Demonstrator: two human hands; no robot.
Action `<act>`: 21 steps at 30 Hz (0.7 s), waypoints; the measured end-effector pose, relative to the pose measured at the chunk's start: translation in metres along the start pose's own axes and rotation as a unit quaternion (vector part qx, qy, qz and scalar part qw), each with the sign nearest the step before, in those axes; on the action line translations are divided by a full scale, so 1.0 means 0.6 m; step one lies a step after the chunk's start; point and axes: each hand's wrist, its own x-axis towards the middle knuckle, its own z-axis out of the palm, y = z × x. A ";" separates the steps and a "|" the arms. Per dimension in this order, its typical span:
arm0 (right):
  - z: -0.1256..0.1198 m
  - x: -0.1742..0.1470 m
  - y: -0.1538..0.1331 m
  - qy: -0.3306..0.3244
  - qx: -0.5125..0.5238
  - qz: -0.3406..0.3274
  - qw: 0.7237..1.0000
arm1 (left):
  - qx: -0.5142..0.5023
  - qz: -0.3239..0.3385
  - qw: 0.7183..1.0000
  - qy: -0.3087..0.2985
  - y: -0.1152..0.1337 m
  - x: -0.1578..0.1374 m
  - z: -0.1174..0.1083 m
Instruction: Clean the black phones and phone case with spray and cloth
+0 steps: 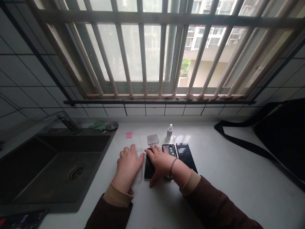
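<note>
My left hand [127,163] rests over a clear phone case [139,176], its fingers stretched and the thumb apart near the case's upper right edge. Part of the case is hidden under the hand. To its right lies a black phone [149,168], flat on the counter. My right hand [160,162] spreads across that phone, fingertips by its top and thumb by its lower end. Beneath my right wrist is a black-framed phone case [171,150] with round camera openings. Another dark, glossy phone [184,154] lies beside it, partly behind my forearm.
A small white bottle [169,131], a translucent square piece [152,139] and a pink sticky note [129,135] lie farther back. A dark sink [96,178] with a faucet [69,122] is at left. A black bag [282,130] with straps sits at right. A barred window is behind.
</note>
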 end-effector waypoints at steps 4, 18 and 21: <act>-0.006 0.002 -0.005 0.029 -0.020 -0.024 0.999 | -0.003 0.003 1.000 0.000 -0.001 -0.002 0.001; -0.007 -0.038 -0.016 0.089 -0.056 -0.049 0.993 | -0.003 -0.030 0.998 -0.047 0.006 -0.008 -0.012; -0.012 -0.056 -0.014 0.121 -0.032 -0.052 0.991 | -0.002 -0.041 0.998 -0.052 0.005 -0.005 -0.008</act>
